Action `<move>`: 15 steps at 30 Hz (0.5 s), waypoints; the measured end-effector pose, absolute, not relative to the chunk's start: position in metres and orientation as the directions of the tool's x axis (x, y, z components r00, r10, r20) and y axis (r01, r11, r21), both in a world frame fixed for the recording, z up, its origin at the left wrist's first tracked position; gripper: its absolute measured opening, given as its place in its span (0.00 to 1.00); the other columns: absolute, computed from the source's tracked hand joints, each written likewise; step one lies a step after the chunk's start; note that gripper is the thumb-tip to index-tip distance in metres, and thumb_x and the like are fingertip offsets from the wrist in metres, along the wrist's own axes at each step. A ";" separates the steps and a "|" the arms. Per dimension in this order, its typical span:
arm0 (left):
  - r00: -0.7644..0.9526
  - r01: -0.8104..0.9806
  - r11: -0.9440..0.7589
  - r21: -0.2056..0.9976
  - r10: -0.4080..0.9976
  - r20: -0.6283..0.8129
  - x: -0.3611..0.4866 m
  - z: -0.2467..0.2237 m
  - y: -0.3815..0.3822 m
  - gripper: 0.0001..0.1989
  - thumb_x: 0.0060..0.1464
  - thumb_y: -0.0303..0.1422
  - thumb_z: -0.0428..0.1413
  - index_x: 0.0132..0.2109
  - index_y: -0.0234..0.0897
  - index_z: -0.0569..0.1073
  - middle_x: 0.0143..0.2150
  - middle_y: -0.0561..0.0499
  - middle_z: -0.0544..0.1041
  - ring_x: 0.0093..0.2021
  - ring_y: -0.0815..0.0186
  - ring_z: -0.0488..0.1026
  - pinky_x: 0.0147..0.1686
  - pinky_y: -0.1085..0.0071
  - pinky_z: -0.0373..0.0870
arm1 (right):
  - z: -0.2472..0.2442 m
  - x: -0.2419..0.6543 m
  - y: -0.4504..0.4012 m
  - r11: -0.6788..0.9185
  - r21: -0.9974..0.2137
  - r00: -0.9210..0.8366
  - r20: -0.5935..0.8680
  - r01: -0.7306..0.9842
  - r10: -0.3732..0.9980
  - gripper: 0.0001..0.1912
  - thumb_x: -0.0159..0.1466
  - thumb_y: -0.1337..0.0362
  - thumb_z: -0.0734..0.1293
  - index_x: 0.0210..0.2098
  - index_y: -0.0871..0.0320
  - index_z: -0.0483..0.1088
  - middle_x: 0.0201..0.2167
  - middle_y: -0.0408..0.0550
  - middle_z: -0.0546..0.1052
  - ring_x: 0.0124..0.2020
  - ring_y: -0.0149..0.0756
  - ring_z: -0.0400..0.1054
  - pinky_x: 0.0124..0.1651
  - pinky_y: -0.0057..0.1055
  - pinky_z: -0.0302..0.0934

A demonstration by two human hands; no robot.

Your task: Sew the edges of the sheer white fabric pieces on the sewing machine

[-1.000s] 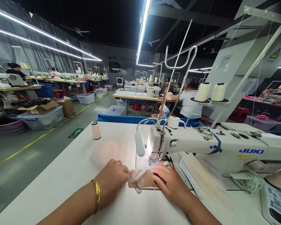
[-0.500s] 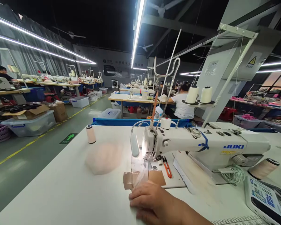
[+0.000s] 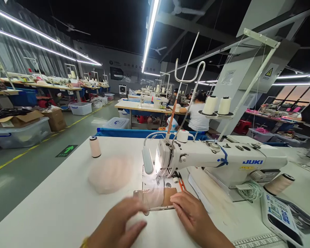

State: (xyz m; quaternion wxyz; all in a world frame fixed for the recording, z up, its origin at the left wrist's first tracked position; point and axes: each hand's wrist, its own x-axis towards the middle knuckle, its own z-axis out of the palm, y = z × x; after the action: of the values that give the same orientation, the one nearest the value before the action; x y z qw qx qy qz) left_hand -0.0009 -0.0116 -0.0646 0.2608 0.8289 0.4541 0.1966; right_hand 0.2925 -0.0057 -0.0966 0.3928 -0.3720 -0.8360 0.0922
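Observation:
A piece of sheer pale fabric (image 3: 155, 198) lies under the needle area of a white sewing machine (image 3: 196, 156), over a brown patch (image 3: 169, 195) on the machine bed. My right hand (image 3: 192, 213) is at the fabric's near right edge, thumb and fingers pinched together; the fingertips partly hide what they grip. On the left, my left hand (image 3: 121, 222) is smeared by motion, thumb and fingers apart, close to the fabric's near left corner. Orange-handled thread snips (image 3: 181, 183) lie behind my right hand, partly covered.
A blurred pale, sheer pile (image 3: 110, 174) lies left of the machine, near a thread cone (image 3: 95, 147). Another cone (image 3: 279, 184), a control box (image 3: 281, 218) and a ruler (image 3: 258, 241) are at right. A person in a white shirt (image 3: 198, 115) sits beyond.
My left hand has come into view from below. My right hand has moved right, and the fabric now lies spread flatter across the brown patch. The view has shifted slightly.

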 end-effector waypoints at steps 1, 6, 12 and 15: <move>0.487 0.681 -0.446 0.580 0.868 0.095 0.012 -0.060 0.006 0.12 0.68 0.39 0.55 0.55 0.47 0.77 0.54 0.48 0.79 0.52 0.55 0.75 0.55 0.59 0.74 | -0.100 0.292 -0.007 0.716 -0.439 -0.429 0.588 0.542 0.686 0.12 0.74 0.72 0.59 0.49 0.52 0.70 0.38 0.47 0.77 0.39 0.40 0.71 0.41 0.36 0.67; 0.374 0.819 -0.374 0.434 0.923 0.089 0.060 -0.058 0.070 0.09 0.62 0.33 0.54 0.43 0.36 0.79 0.46 0.39 0.79 0.46 0.49 0.75 0.50 0.54 0.70 | -0.104 0.293 -0.004 0.740 -0.442 -0.458 0.589 0.507 0.666 0.11 0.74 0.72 0.59 0.47 0.53 0.70 0.36 0.46 0.76 0.36 0.39 0.69 0.39 0.35 0.66; 0.421 0.788 -0.362 0.498 0.907 -0.008 0.048 -0.065 0.077 0.10 0.60 0.33 0.53 0.33 0.40 0.77 0.39 0.47 0.80 0.44 0.57 0.76 0.45 0.66 0.70 | -0.097 0.293 0.000 0.712 -0.511 -0.422 0.576 0.482 0.700 0.10 0.74 0.71 0.60 0.41 0.53 0.70 0.33 0.45 0.74 0.34 0.38 0.68 0.36 0.34 0.66; 0.406 0.784 -0.327 0.527 0.913 -0.037 0.045 -0.064 0.080 0.09 0.58 0.36 0.54 0.34 0.41 0.77 0.40 0.50 0.81 0.44 0.59 0.78 0.46 0.69 0.71 | -0.090 0.293 -0.009 0.746 -0.485 -0.417 0.625 0.456 0.660 0.10 0.73 0.73 0.60 0.44 0.53 0.71 0.34 0.46 0.76 0.35 0.38 0.69 0.37 0.34 0.68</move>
State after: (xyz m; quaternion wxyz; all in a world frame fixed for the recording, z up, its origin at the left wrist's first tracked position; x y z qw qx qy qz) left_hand 0.0446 0.0801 -0.0635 0.2395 0.8035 0.5281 0.1346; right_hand 0.2935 -0.0085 -0.0896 0.4235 -0.3351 -0.8330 0.1206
